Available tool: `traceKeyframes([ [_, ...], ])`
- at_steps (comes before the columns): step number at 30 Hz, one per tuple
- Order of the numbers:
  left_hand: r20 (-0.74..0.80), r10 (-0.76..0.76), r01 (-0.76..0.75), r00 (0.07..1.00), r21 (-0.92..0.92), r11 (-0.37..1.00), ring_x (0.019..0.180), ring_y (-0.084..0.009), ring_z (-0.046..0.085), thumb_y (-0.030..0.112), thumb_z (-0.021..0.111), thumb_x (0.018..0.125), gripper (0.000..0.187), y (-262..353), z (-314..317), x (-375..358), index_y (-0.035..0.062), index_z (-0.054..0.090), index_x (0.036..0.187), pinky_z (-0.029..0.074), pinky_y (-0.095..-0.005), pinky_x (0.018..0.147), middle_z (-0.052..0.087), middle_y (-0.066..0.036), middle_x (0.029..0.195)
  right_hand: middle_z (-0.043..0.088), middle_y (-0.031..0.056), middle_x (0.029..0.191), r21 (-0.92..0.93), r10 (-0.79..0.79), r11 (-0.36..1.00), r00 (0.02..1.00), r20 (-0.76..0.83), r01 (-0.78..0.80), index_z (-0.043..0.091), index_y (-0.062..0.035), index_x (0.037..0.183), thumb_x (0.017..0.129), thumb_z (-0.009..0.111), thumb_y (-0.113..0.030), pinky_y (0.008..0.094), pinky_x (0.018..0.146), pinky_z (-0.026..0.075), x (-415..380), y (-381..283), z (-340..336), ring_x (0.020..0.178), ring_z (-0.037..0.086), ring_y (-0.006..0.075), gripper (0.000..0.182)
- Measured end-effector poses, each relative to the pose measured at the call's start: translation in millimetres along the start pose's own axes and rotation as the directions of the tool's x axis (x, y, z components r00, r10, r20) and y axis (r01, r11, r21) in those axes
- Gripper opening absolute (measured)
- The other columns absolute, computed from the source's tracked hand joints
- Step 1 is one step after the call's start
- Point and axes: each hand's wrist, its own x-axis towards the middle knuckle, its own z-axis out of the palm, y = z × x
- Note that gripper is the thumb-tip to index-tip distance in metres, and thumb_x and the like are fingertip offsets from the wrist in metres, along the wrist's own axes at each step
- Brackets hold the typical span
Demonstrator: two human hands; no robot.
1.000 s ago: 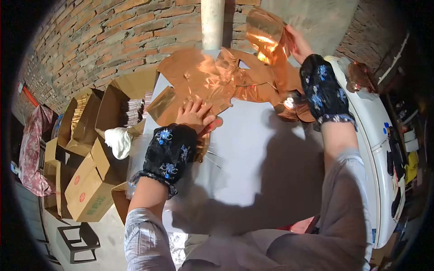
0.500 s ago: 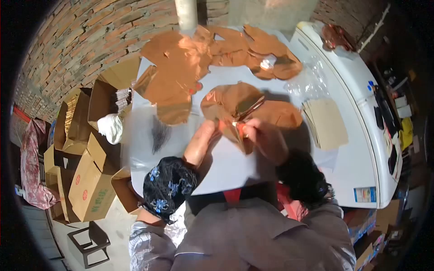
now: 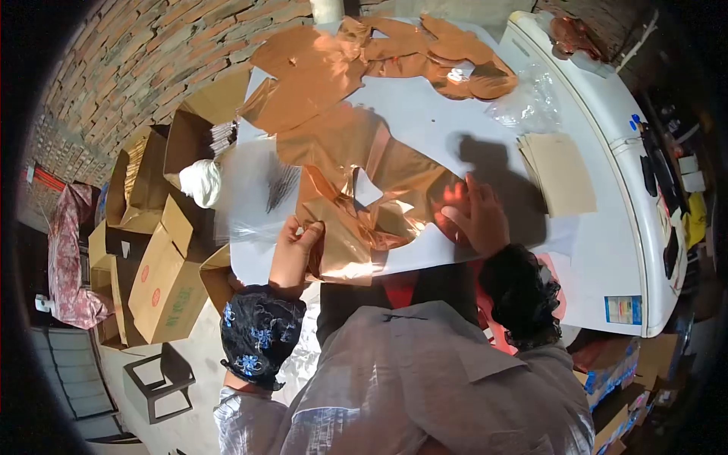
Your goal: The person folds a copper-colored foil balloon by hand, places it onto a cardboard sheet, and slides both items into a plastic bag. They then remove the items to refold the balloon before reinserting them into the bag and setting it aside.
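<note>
A shiny copper-coloured foil sheet (image 3: 341, 246) with cut-out gaps lies spread over the near part of the white table (image 3: 421, 125). Its left near corner is pinched between the thumb and fingers of my left hand (image 3: 292, 252). My right hand (image 3: 481, 220) rests at the sheet's right end, fingers spread, with a red reflection beside them. Farther back are more copper-coloured foil pieces (image 3: 307, 83), some overlapping, and a small white item (image 3: 459, 73) sits on them. To the left of the sheet, a tuft of thin dark strands (image 3: 282, 188) shows by clear plastic.
A stack of beige sheets (image 3: 561, 174) lies on the right, below crumpled clear plastic (image 3: 531, 98). Beyond it is a white appliance lying flat (image 3: 607, 163). Open cardboard boxes (image 3: 163, 277) and a white bundle (image 3: 201, 183) crowd the left. A dark stool (image 3: 159, 383) stands on the floor.
My hands have moved apart from the pinched, folded foil at the middle. The foil sheet now lies opened out, with my left hand at its near left corner and my right hand spread.
</note>
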Motion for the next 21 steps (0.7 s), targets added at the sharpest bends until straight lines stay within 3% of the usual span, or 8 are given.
traceKeyframes([
  [4, 0.013, -0.1, 0.099, 0.995, 0.043, 0.994, 0.076, -0.0091, 0.059, 0.008, 0.059, 0.095, 0.015, -1.4, -4.6, 11.2, 0.0042, 0.055, 0.108, 0.05, -0.0261, 0.064, 0.064, -0.006, 0.089, 0.055, 0.0223, 0.114, 0.005, 0.021, 1.0, 0.996, 0.083, -0.021, 0.045, -0.0028, 0.133, 0.083, 0.068, -0.036, 0.0493, 0.093, 0.044, 12.9, 12.7, 9.7, 0.107, 0.054, 0.0418, 0.064],
  [5, -0.051, -0.014, 0.018, 0.999, 0.084, 0.996, 0.072, -0.0107, 0.06, 0.007, 0.059, 0.095, 0.017, 0.0, 7.2, 17.0, 0.0045, 0.054, 0.11, 0.05, -0.0261, 0.06, 0.065, -0.007, 0.086, 0.055, 0.0206, 0.113, 0.002, 0.02, 1.0, 0.998, 0.058, -0.021, 0.048, -0.0036, 0.13, 0.083, 0.069, -0.034, 0.0478, 0.093, 0.044, 13.6, 17.3, 5.5, 0.106, 0.054, 0.0399, 0.06],
  [6, -0.013, 0.076, -0.074, 0.997, 0.087, 0.993, 0.062, -0.0108, 0.056, 0.007, 0.059, 0.094, 0.015, -3.5, 15.1, 35.3, 0.0056, 0.052, 0.108, 0.046, -0.0249, 0.051, 0.062, -0.005, 0.079, 0.055, 0.019, 0.111, 0.0, 0.014, 1.0, 1.0, 0.028, -0.014, 0.05, -0.0044, 0.128, 0.083, 0.07, -0.031, 0.0463, 0.093, 0.044, 17.9, 21.1, -1.9, 0.106, 0.054, 0.038, 0.055],
  [9, 0.055, -0.004, -0.002, 0.998, 0.108, 0.994, 0.049, -0.0086, 0.046, 0.008, 0.062, 0.093, 0.017, -1.0, 26.0, 42.9, 0.007, 0.045, 0.09, 0.035, -0.0247, 0.041, 0.051, 0.0, 0.067, 0.055, 0.0206, 0.115, -0.041, 0.042, 0.998, 0.999, -0.015, -0.042, 0.052, -0.0039, 0.125, 0.084, 0.068, -0.029, 0.0469, 0.092, 0.044, 5.1, 47.6, -8.3, 0.108, 0.054, 0.0389, 0.05],
  [13, 0.056, 0.044, -0.053, 0.997, 0.175, 0.983, 0.048, -0.0082, 0.044, 0.01, 0.063, 0.093, 0.02, -11.6, 26.9, 45.5, 0.0062, 0.044, 0.088, 0.034, -0.0249, 0.041, 0.049, 0.0, 0.066, 0.058, 0.0213, 0.113, 0.063, 0.145, 0.988, 0.988, -0.053, -0.142, 0.056, -0.0021, 0.119, 0.086, 0.068, -0.028, 0.0459, 0.089, 0.046, -16.4, 53.0, -15.8, 0.105, 0.057, 0.039, 0.044],
  [16, 0.019, 0.13, -0.131, 0.991, 0.178, 0.975, 0.051, -0.0103, 0.048, 0.011, 0.063, 0.094, 0.018, -20.7, 32.9, 49.3, 0.005, 0.046, 0.091, 0.039, -0.0272, 0.045, 0.049, 0.0, 0.065, 0.063, 0.0206, 0.1, 0.184, 0.251, 0.948, 0.966, 0.06, -0.258, 0.06, -0.0007, 0.111, 0.088, 0.067, -0.029, 0.0448, 0.083, 0.048, -16.0, 59.6, -23.6, 0.095, 0.061, 0.0383, 0.036],
  [19, 0.072, 0.003, -0.024, 0.997, 0.284, 0.958, 0.06, -0.0194, 0.059, 0.015, 0.064, 0.093, 0.019, -6.2, 25.8, 50.7, 0.0019, 0.05, 0.096, 0.048, -0.0327, 0.056, 0.059, -0.006, 0.069, 0.066, 0.0197, 0.089, 0.218, 0.392, 0.883, 0.908, 0.146, -0.416, 0.063, 0.0002, 0.101, 0.089, 0.067, -0.032, 0.044, 0.076, 0.05, -3.0, 50.8, -41.7, 0.086, 0.064, 0.0375, 0.035],
  [21, 0.059, 0.147, -0.157, 0.987, 0.506, 0.848, 0.069, -0.0255, 0.064, 0.018, 0.065, 0.092, 0.023, -12.2, 17.6, 60.2, 0.0002, 0.053, 0.099, 0.05, -0.0356, 0.065, 0.065, -0.012, 0.076, 0.067, 0.0192, 0.088, 0.15, 0.362, 0.913, 0.923, 0.129, -0.379, 0.063, -0.0005, 0.101, 0.089, 0.066, -0.036, 0.0434, 0.075, 0.05, 5.0, 66.5, -38.2, 0.085, 0.065, 0.0363, 0.037],
])
